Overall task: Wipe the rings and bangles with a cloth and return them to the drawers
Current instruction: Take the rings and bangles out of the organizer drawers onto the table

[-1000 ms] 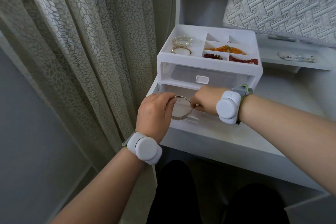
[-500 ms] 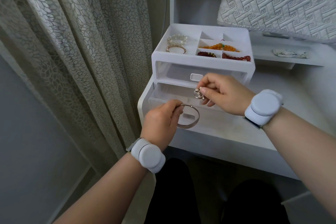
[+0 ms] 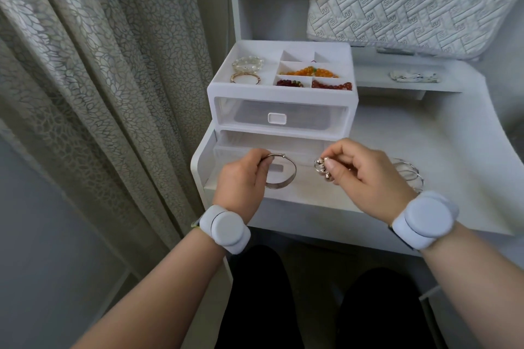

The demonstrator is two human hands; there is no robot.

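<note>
Silver bangle [image 3: 279,186] is in my left hand [image 3: 241,178], thumb and curled fingers pinching its top-left edge. The hoop hangs free, held up over the front of the open lower drawer [image 3: 224,147] and touching nothing else. Small silver rings [image 3: 321,168], a little bunch whose count I can't tell, are pinched between thumb and fingertips of my right hand [image 3: 368,176], just right of the bangle and not touching it. So both hands are closed on jewellery and neither has a spare finger. More thin silver bangles [image 3: 408,174] lie on the white table [image 3: 425,136] beyond my right hand. The upper drawer [image 3: 277,118] of the white drawer box [image 3: 283,92] is closed; what's left inside the lower one I can't tell. The top tray holds a pearl bracelet [image 3: 248,63], a gold bangle [image 3: 245,77], orange beads [image 3: 312,71] and red beads [image 3: 331,85]. What looks like a crumpled patterned cloth [image 3: 414,76] sits on the back ledge, well apart from both hands. My read on progress: early, still the taking-out stage. There's no cloth in hand, so no wiping shows as started, and nothing is visibly put back. Left to do: set these pieces down, fetch the cloth, wipe the rings and every bangle, return them to the drawers and close the lower one.
</note>
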